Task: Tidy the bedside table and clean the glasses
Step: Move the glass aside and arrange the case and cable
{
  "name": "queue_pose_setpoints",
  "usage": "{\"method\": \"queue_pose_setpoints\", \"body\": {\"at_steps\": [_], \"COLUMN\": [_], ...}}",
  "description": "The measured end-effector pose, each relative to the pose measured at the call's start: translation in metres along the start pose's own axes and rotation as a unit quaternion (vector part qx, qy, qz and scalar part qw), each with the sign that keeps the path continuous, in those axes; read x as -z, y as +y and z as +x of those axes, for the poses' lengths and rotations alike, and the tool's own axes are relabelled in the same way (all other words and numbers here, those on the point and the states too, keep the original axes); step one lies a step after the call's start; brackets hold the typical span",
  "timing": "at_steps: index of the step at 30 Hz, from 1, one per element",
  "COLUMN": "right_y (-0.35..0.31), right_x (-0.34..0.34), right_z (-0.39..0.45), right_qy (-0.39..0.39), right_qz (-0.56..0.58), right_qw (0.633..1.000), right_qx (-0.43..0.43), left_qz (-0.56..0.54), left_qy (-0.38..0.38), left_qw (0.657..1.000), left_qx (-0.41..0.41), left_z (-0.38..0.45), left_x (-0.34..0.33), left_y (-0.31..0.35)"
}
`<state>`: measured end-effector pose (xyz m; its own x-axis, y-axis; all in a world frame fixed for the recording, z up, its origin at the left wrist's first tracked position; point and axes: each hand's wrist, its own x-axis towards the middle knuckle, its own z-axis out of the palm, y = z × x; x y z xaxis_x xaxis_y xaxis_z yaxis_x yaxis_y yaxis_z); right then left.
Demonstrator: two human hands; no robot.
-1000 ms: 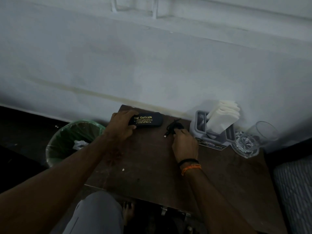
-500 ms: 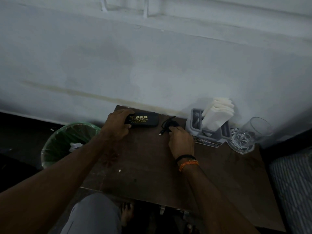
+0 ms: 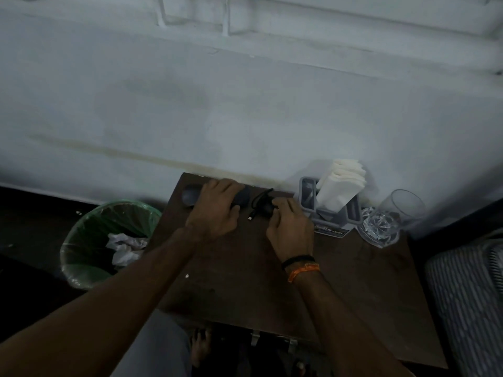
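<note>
Dark wood makes up the bedside table, set against a pale painted wall. "OPEL" is the only readable word, on a label at the foot of the grey holder just right of the right hand; white napkins stand in it. The left hand lies palm-down over the black glasses case, fingers curled across it, hiding its lettering. The right hand, fingers bent, pinches a coiled black cable between the two hands. A clear glass lies further right. Left of the left hand, a green-lined bin holds crumpled paper.
</note>
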<state>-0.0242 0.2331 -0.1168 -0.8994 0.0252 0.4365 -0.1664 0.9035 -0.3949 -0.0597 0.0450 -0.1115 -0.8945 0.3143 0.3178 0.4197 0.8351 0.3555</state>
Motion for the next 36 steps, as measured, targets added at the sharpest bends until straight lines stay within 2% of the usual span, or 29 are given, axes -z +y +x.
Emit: {"method": "queue_pose_setpoints", "body": {"at_steps": [3,8,15,21,30,36], "right_y": [-0.002,-0.003,0.002,0.009,0.009,0.007], "right_x": [0.004,-0.002,-0.004,-0.007,-0.010,-0.009], "right_z": [0.002,-0.005,-0.019,-0.020,-0.018,-0.018], "right_qy": [-0.004,-0.124,-0.143,-0.188,-0.205,-0.205], "right_qz": [-0.034,-0.076,-0.110,-0.107,-0.104,-0.098], "right_qw": [0.999,0.988,0.984,0.976,0.973,0.973], "right_qx": [0.039,0.045,-0.006,-0.019,-0.024,-0.036], "left_qz": [-0.004,-0.015,-0.042,-0.066,-0.087,-0.102], "left_qy": [-0.038,-0.075,-0.093,-0.122,-0.154,-0.135], "left_qw": [0.999,0.997,0.994,0.990,0.984,0.986], "left_qx": [-0.027,-0.030,-0.033,-0.028,-0.004,0.006], "left_z": [0.003,-0.003,-0.013,-0.015,-0.016,-0.010], "left_x": [-0.011,-0.023,-0.034,-0.042,-0.050,-0.049], "left_y": [0.019,0.030,0.039,0.043,0.046,0.050]}}
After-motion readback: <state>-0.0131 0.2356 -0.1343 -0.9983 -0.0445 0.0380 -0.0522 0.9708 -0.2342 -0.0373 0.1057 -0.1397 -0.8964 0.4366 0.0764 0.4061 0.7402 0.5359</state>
